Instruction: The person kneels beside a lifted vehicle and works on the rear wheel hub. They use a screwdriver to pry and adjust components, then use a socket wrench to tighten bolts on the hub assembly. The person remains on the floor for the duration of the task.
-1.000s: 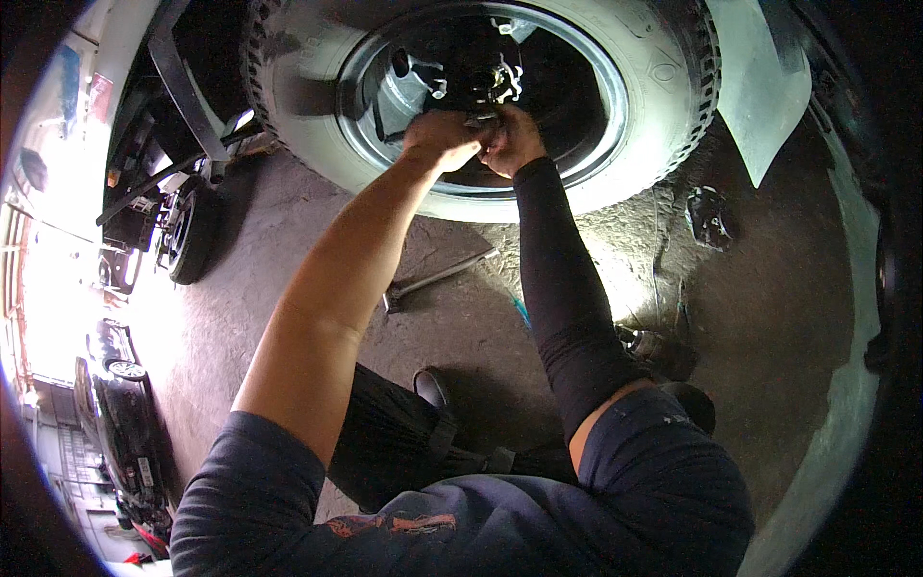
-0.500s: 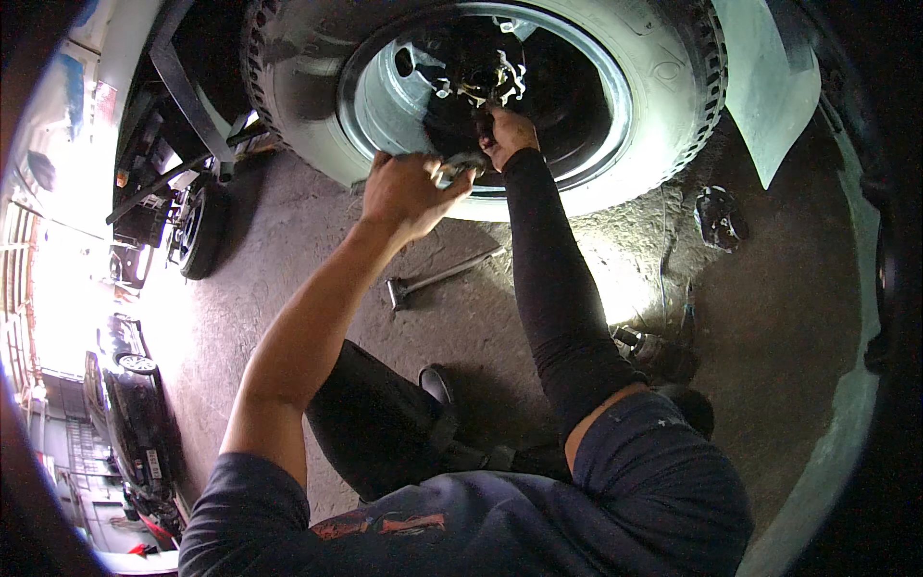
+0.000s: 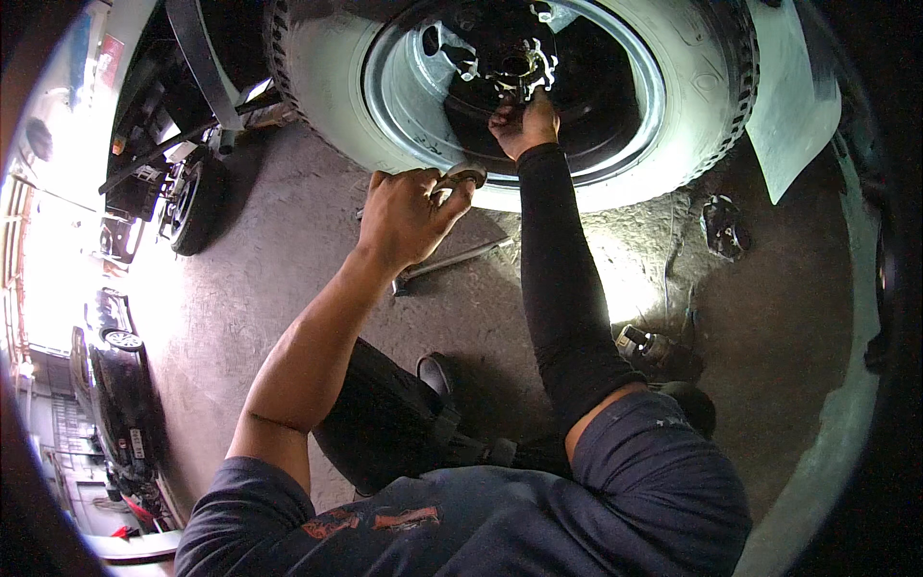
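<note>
A dim garage floor, with hard white light pouring in from the left.
The bare concrete floor [image 3: 231, 337] around me is grey-brown and scuffed, paler toward the left and sinking into brown shade on the right. Over on the left, a glaring bright opening [image 3: 62, 279] washes out most detail, with brownish bars [image 3: 17, 240] along its outer side. A dark car [image 3: 120, 394] is parked below the glare, near a greyish gridded surface [image 3: 72, 418] too small to make out. A second, harsh pool of light [image 3: 630, 279] whitens the concrete right of centre. A pale strip [image 3: 838, 442] curves down the far right; whether paint or panel, I can't tell.
</note>
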`<state>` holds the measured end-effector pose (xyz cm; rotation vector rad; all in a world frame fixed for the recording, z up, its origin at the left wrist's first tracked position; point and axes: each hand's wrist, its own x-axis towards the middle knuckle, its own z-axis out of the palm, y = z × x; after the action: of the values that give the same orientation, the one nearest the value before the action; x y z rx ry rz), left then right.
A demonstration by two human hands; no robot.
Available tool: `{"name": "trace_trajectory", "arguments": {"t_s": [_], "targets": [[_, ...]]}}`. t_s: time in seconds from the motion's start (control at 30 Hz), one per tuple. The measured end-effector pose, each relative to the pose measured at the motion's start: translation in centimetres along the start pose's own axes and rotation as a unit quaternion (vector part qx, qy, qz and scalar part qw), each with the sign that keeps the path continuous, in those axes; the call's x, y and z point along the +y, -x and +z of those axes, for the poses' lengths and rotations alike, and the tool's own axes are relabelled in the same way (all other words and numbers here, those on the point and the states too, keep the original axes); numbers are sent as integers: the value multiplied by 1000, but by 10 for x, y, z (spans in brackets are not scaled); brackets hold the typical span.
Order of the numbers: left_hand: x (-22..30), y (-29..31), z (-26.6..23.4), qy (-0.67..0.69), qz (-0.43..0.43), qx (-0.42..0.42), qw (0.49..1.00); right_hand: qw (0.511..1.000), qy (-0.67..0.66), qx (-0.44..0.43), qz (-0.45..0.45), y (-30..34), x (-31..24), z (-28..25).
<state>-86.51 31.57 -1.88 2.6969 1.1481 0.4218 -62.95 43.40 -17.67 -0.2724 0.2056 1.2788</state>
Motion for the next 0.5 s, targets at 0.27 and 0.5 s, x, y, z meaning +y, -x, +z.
{"name": "trace_trajectory", "arguments": {"t_s": [0.27, 0.5], "targets": [[-12, -4, 3, 59, 46, 41, 996, 999, -23, 1, -26, -6, 6, 7], [-16, -2, 0, 87, 25, 46, 995, 997, -70, -36, 20, 19, 13, 32]]}}
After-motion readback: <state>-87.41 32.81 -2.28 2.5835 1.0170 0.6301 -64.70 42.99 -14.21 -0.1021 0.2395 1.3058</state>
